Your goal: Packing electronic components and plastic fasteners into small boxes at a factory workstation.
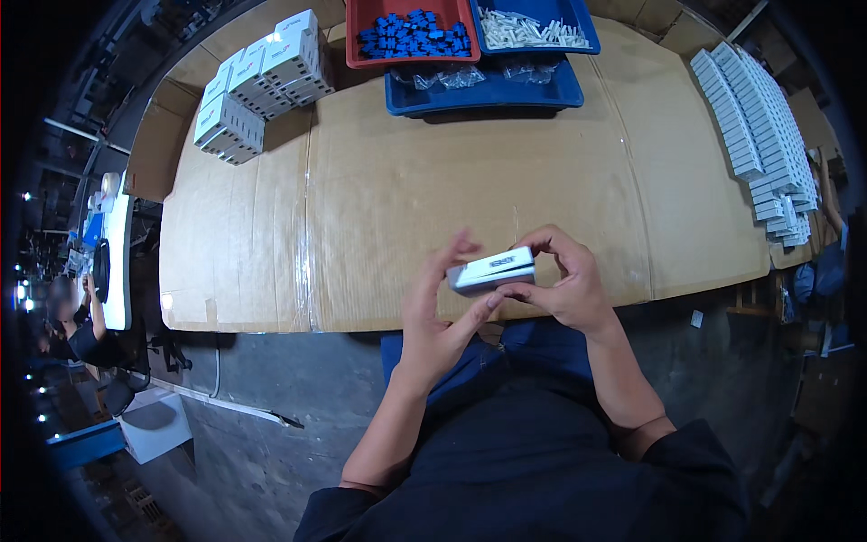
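Just above the near edge of the table, a small white box (492,270) with dark print is held slightly tilted. A dark gap runs along its side, under the top face. My right hand (571,282) grips its right end, fingers behind and thumb in front. Around the left end is my left hand (435,316), its fingers spread apart and slightly blurred. The left thumb reaches below the box, close to the right thumb; whether it touches the box I cannot tell.
Cardboard (452,190) covers the table. At the back stand a red bin (352,36) of blue parts, a blue bin (578,47) of white sticks and another blue tray (488,104) with clear plastic. White boxes (230,126) stack back left; rows of white boxes (754,117) line the right. A person (90,334) is far left.
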Demonstrator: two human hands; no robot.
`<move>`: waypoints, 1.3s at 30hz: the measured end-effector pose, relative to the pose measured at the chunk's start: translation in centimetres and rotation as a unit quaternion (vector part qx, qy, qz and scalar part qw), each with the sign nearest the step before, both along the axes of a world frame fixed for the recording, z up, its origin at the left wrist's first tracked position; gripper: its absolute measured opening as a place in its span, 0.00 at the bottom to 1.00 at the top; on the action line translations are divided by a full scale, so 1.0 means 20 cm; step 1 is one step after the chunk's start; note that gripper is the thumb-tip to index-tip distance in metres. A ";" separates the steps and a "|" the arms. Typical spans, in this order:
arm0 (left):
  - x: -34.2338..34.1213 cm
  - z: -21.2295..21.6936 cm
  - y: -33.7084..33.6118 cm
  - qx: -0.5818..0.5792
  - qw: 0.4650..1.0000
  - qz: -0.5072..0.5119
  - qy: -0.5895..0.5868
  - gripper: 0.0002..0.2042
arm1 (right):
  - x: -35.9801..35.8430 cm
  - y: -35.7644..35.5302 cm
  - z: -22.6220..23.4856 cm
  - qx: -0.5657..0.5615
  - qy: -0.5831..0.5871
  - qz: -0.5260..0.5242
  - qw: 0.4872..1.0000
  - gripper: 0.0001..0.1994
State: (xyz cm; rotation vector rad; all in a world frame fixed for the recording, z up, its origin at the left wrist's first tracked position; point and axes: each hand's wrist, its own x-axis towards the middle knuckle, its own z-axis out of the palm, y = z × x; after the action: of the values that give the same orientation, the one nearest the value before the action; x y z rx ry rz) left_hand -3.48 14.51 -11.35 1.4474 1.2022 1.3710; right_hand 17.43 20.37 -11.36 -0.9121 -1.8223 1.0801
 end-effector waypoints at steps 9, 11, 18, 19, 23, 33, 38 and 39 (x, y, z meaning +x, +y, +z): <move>0.03 -0.01 -0.04 -0.090 0.972 -0.017 -0.217 0.21 | 0.01 -0.03 0.00 -0.235 0.236 0.028 0.943 0.20; 0.04 0.02 -0.02 -0.014 0.990 0.001 -0.141 0.22 | 0.02 -0.02 0.01 -0.154 0.197 0.079 0.965 0.18; 0.01 -0.01 -0.04 0.000 0.983 -0.060 -0.176 0.17 | 0.03 -0.03 0.06 -0.112 0.177 0.112 0.971 0.20; 0.00 -0.01 -0.04 -0.001 0.983 -0.061 -0.175 0.17 | 0.03 -0.02 0.06 -0.113 0.177 0.112 0.971 0.20; 0.02 -0.01 -0.03 0.013 0.985 -0.069 -0.158 0.17 | 0.03 -0.01 0.07 -0.055 0.147 0.103 0.982 0.20; 0.02 -0.02 -0.03 -0.017 0.987 -0.067 -0.146 0.17 | 0.03 -0.04 0.08 -0.031 0.124 0.071 0.989 0.18; 0.01 -0.04 -0.03 -0.022 0.987 -0.067 -0.142 0.19 | 0.02 -0.03 0.06 0.001 0.116 0.069 0.991 0.17; 0.01 -0.04 -0.03 -0.030 0.988 -0.065 -0.138 0.19 | 0.02 -0.03 0.05 0.000 0.110 0.066 0.992 0.17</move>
State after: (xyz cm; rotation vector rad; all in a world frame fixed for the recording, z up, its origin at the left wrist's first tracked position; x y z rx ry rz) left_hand -3.25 13.88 -12.21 1.2247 0.9468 1.3799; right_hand 17.85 19.80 -10.32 -0.6513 -1.7168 1.2126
